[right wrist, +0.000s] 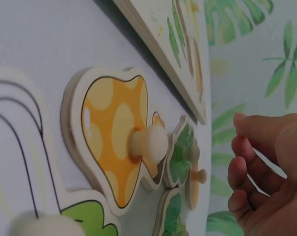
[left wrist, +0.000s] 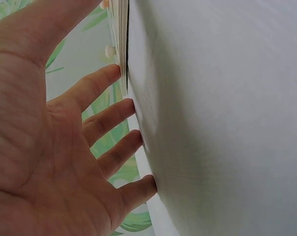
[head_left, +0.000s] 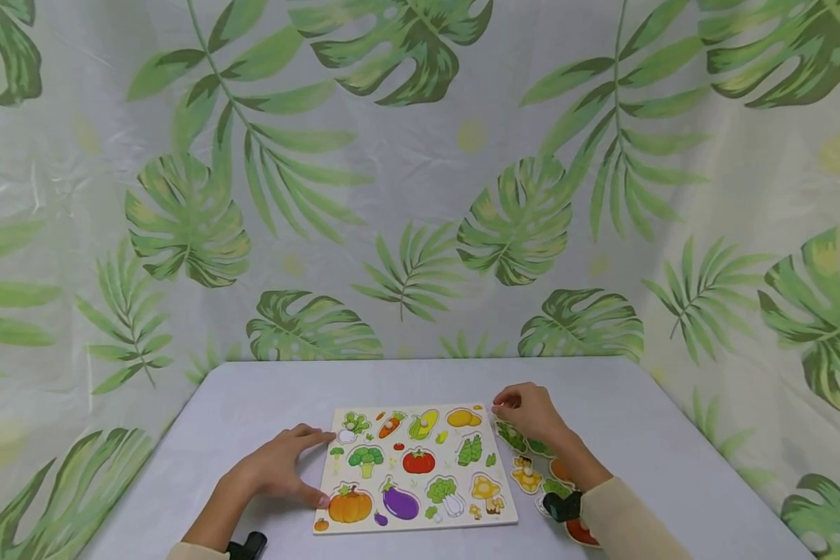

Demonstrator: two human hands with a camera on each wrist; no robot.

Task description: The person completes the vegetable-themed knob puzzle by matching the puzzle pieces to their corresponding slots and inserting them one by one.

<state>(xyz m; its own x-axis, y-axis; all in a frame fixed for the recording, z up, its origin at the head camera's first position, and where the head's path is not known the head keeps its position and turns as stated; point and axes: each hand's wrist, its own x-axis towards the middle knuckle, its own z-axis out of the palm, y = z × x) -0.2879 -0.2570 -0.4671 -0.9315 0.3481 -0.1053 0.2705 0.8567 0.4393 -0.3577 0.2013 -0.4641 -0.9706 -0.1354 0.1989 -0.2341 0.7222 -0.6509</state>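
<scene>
A wooden puzzle board (head_left: 409, 523) with vegetable pictures lies on the white table. Knobs stand up from its carrot (head_left: 390, 425) and corn (head_left: 424, 425). My left hand (head_left: 276, 467) spreads at the board's left side, thumb at the lower left corner and index fingertip against the edge; in the left wrist view its other fingertips meet the tabletop. Past the board's upper right corner hovers my right hand (head_left: 532, 412), fingers loosely curled and nothing visible between them. Below it lie loose knobbed pieces, among them an orange mushroom piece (right wrist: 106, 132) and a green leafy piece (right wrist: 180, 152).
The loose pieces run along the board's right side, with an orange piece (head_left: 560, 470) and a red piece (head_left: 579, 533) partly behind my right forearm. A leaf-patterned curtain (head_left: 420, 194) hangs behind the table (head_left: 266, 389). Black straps circle both wrists.
</scene>
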